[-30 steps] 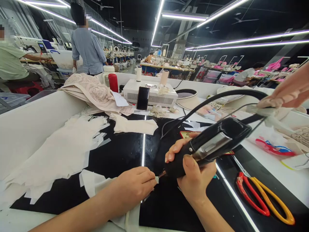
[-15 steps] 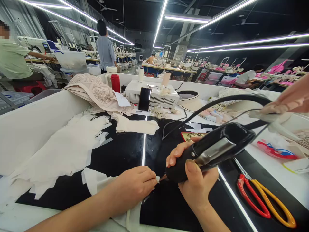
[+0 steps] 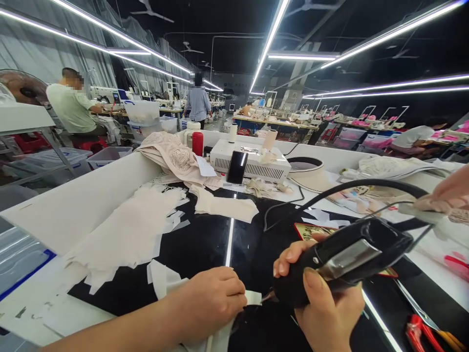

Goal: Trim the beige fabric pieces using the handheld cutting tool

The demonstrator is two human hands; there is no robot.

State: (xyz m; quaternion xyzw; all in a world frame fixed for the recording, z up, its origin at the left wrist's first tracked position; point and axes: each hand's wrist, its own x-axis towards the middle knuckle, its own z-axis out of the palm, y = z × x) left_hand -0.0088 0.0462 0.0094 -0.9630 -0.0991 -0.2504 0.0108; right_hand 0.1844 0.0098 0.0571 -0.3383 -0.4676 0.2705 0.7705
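Note:
My right hand point(image 3: 326, 298) is wrapped round a black corded hand tool point(image 3: 348, 259) with a silver lever on its side. The tool slants down to the left, and its small metal tip point(image 3: 269, 296) is at the end of a white fabric strip point(image 3: 253, 297). My left hand point(image 3: 216, 303) has its fingers pressed together on that strip, whose short end sticks out toward the tip. More white fabric point(image 3: 164, 278) lies beside and under my left wrist. Another person's hand point(image 3: 449, 193) is at the right edge, by the tool's black cable point(image 3: 340, 186).
Cream fabric pieces point(image 3: 124, 230) are heaped on the left of the black work surface point(image 3: 205, 239). A fabric piece point(image 3: 225, 205) lies farther back. Red-and-orange-handled scissors point(image 3: 421, 322) lie at right. A phone point(image 3: 237, 166) leans on a white vented box point(image 3: 256, 168); a red bottle point(image 3: 197, 143) stands behind.
The view has turned left and up, so things sit farther right and lower. More of the fabric strip shows past my left fingers. My right hand still grips the tool.

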